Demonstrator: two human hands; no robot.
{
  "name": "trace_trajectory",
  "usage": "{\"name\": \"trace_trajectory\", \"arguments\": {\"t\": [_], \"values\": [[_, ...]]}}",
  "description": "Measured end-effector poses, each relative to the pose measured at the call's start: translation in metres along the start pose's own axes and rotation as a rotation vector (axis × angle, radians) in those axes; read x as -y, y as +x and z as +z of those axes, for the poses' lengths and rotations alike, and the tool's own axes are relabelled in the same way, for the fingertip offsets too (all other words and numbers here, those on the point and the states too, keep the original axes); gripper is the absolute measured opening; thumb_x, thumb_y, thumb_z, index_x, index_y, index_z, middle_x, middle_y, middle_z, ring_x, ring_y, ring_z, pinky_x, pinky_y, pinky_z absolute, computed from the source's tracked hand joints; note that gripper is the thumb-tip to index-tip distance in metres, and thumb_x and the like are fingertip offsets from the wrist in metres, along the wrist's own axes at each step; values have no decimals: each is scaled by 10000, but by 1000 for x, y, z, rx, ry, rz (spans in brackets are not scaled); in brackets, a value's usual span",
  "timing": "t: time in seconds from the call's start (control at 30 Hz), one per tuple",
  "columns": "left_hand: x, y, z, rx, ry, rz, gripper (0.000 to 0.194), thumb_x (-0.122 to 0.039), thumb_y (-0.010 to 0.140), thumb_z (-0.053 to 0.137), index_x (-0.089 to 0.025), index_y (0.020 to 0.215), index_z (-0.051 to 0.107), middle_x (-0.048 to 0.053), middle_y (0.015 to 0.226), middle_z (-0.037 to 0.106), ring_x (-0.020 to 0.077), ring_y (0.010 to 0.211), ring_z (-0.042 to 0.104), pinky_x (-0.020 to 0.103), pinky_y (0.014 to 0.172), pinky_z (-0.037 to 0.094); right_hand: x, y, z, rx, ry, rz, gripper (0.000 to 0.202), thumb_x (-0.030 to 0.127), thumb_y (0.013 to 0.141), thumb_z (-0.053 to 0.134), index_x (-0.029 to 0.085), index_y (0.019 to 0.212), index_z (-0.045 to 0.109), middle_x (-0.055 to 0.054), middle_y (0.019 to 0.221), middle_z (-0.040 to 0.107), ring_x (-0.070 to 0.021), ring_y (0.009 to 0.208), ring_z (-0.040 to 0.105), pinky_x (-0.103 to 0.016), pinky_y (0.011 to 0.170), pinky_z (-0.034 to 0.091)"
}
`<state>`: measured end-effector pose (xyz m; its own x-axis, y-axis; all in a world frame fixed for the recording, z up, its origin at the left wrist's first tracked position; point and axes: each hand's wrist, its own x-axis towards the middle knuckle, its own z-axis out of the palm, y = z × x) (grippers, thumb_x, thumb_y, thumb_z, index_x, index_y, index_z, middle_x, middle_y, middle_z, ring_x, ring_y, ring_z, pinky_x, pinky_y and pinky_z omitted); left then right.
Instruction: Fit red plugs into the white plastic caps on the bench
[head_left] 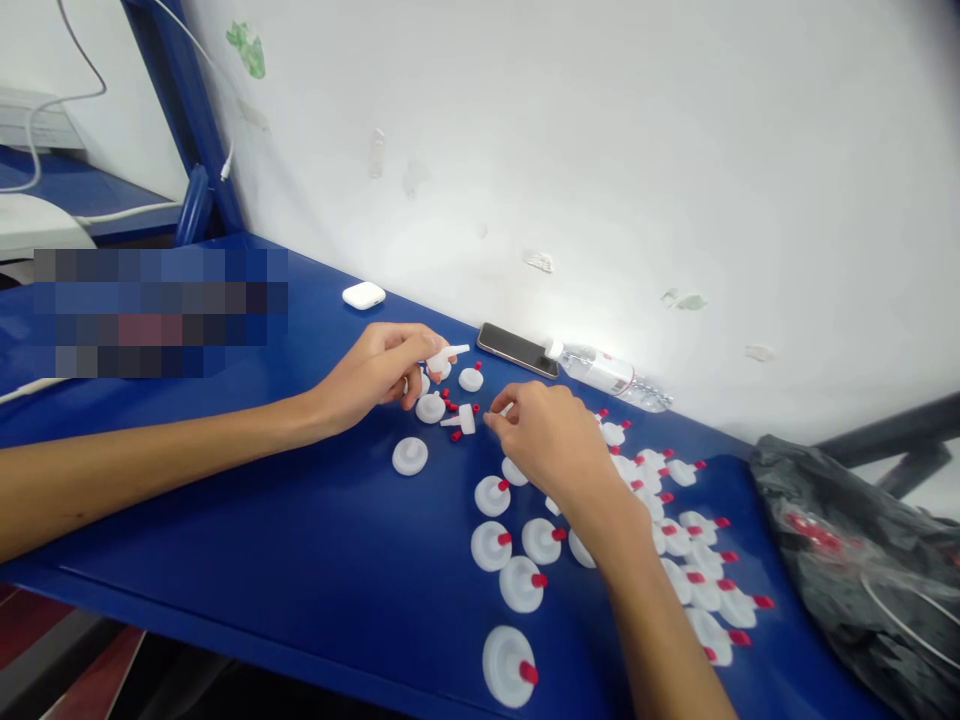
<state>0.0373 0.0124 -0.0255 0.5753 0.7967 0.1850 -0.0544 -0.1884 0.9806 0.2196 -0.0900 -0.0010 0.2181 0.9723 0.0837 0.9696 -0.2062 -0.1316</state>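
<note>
Apparently I'm fitting red tips onto white nozzle caps: my left grip pinches one bare nozzle cap, spout toward three o'clock, while I can't tell whether my right grip, at its four o'clock, holds anything. The next move seems to call for a loose tip from six o'clock. At three o'clock, the water bottle's label is unreadable.

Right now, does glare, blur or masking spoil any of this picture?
In the head view, the wall looks brightest just above the clear bottle; a pixelated block masks part of the left side; the top right corner darkens; the white nozzle piece in the left hand looks slightly soft.
</note>
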Motion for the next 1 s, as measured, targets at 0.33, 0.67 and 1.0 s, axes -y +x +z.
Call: {"name": "trace_trajectory", "arguments": {"t": [0.33, 0.67, 1.0], "values": [[-3, -6, 0, 55, 88, 107, 268, -397, 947, 611, -165, 1006, 732, -12, 651, 609, 107, 489, 542, 212, 409, 323, 12, -2, -9, -262, 318, -175, 527, 499, 1104, 303, 236, 850, 682, -18, 725, 683, -173, 639, 598, -311, 615, 309], [-2, -8, 2, 59, 245, 209, 330, -426, 1016, 502, -190, 1117, 710, 7, 853, 683, 125, 596, 575, 262, 525, 421, 10, 0, -11, -379, 224, -165, 433, 391, 1081, 407, 212, 736, 597, 8, 678, 650, -128, 548, 491, -309, 567, 240], [17, -2, -7, -3, 869, 479, 231, -252, 959, 468, -211, 985, 695, 46, 1022, 690, 250, 1027, 546, 396, 884, 454, -18, 7, -24, -282, -268, 230, 277, 310, 1029, 514, 193, 950, 752, -113, 874, 752, -308, 774, 696, -336, 564, 268]]}}
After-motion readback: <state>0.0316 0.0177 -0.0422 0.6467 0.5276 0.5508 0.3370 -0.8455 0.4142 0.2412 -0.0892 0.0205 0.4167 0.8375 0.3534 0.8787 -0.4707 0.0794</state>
